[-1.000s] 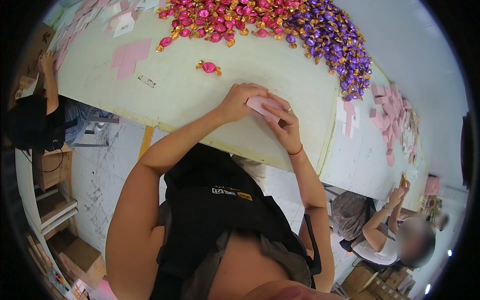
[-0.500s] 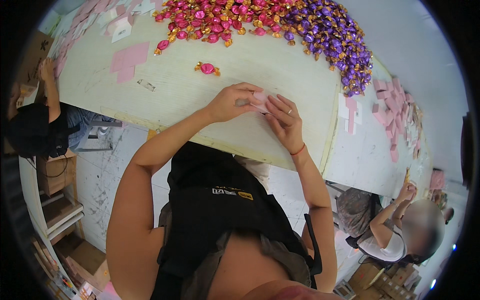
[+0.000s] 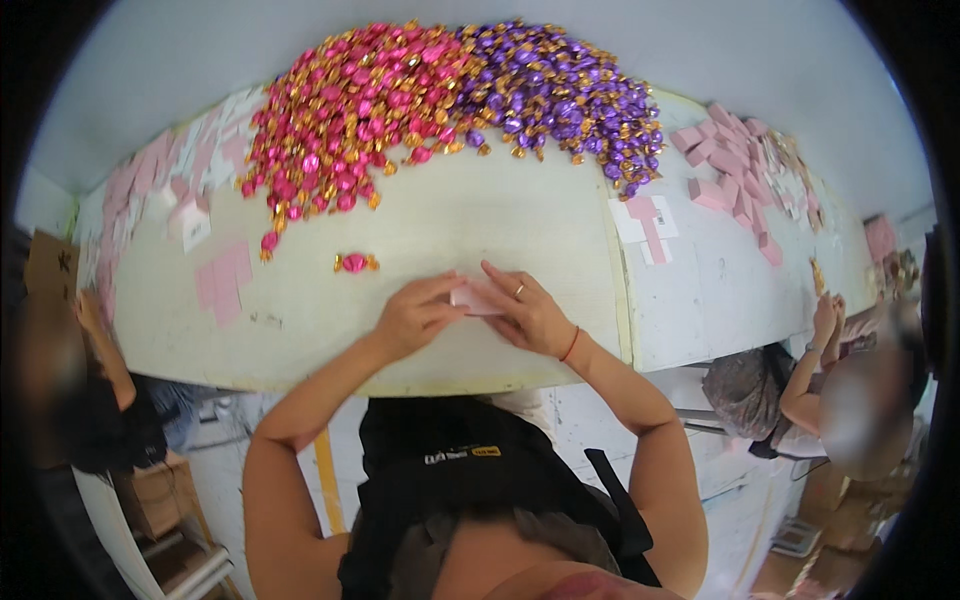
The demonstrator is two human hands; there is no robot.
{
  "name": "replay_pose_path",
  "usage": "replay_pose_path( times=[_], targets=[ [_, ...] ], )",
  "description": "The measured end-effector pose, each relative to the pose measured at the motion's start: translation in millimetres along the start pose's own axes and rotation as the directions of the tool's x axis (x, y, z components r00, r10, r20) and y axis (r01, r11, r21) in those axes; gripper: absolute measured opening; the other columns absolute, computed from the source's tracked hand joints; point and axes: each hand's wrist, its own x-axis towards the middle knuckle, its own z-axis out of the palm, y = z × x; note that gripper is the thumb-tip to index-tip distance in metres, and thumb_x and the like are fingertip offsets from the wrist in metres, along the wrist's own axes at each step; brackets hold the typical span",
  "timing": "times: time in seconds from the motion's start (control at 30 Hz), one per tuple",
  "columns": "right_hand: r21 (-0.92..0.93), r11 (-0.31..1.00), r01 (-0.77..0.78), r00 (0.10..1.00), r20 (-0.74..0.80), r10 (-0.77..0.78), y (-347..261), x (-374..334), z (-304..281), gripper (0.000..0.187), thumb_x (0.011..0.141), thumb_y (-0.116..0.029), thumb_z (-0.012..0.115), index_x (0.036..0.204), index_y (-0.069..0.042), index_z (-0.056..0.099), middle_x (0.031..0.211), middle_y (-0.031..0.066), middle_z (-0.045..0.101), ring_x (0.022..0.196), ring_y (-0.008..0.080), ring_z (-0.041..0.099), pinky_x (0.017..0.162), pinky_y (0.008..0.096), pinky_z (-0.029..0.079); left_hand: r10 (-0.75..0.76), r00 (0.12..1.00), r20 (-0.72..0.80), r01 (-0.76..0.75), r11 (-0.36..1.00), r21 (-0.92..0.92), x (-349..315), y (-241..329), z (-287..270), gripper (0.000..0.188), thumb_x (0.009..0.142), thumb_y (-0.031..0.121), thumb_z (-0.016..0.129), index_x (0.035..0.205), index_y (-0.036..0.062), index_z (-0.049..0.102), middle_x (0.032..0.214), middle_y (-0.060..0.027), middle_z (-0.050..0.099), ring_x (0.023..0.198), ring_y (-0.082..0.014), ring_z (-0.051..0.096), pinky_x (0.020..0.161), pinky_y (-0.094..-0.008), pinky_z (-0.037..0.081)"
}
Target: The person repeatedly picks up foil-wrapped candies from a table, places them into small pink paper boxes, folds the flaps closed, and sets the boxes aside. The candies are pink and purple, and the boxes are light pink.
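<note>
Near the table's front edge, a small pink card box (image 3: 478,298) is held between my two hands. My left hand (image 3: 415,318) pinches its left end with thumb and fingers. On the other end, my right hand (image 3: 538,318) is closed, its fingers lying over the top and far side; part of the piece is hidden there. A single pink wrapped candy (image 3: 355,263) with gold twisted ends lies beyond my left hand. Flat pink card blanks (image 3: 222,282) rest farther left.
Heaps of pink candies (image 3: 350,120) and purple candies (image 3: 560,105) cover the far table. White-and-pink blanks (image 3: 645,225) and pink boxes (image 3: 725,165) lie to the right. A partly folded box (image 3: 185,212) stands left. Co-workers sit at both sides; one's hands (image 3: 828,315) show right.
The view has tilted upward, so the table and both heaps show more fully and sit lower in the picture. Both hands still hold the pink box, its pale side now facing up more.
</note>
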Motion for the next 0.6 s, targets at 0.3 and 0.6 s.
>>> replay_pose_path(
  times=[0.3,0.6],
  targets=[
    [-0.495,0.676,-0.546,0.769,-0.616,0.170,98.4,-48.0,-113.8,0.062,0.080,-0.015,0.072,0.139,-0.009,0.054,0.140,0.0180,0.053,0.132,0.0390,0.044,0.110,0.0497,0.032,-0.309,0.932,-0.189,0.338,0.930,0.146,22.9,-30.1,-60.5,0.039,0.081,0.010,0.074,0.120,0.0111,0.069,0.138,-0.0150,0.057,0.129,-0.0328,0.053,0.108,-0.0412,0.042],
    [-0.051,0.711,-0.701,0.587,-0.608,0.535,328.8,77.8,-130.7,0.069,0.091,-0.064,0.053,0.141,-0.016,0.055,0.144,0.0199,0.051,0.132,0.0345,0.050,0.109,0.0402,0.038,-0.616,0.580,-0.532,0.814,0.450,0.367,160.3,-236.0,-98.1,0.099,0.072,0.087,0.055,0.143,0.0179,0.052,0.161,-0.0137,0.023,0.147,-0.0420,0.018,0.105,-0.0782,0.018]
  ],
)
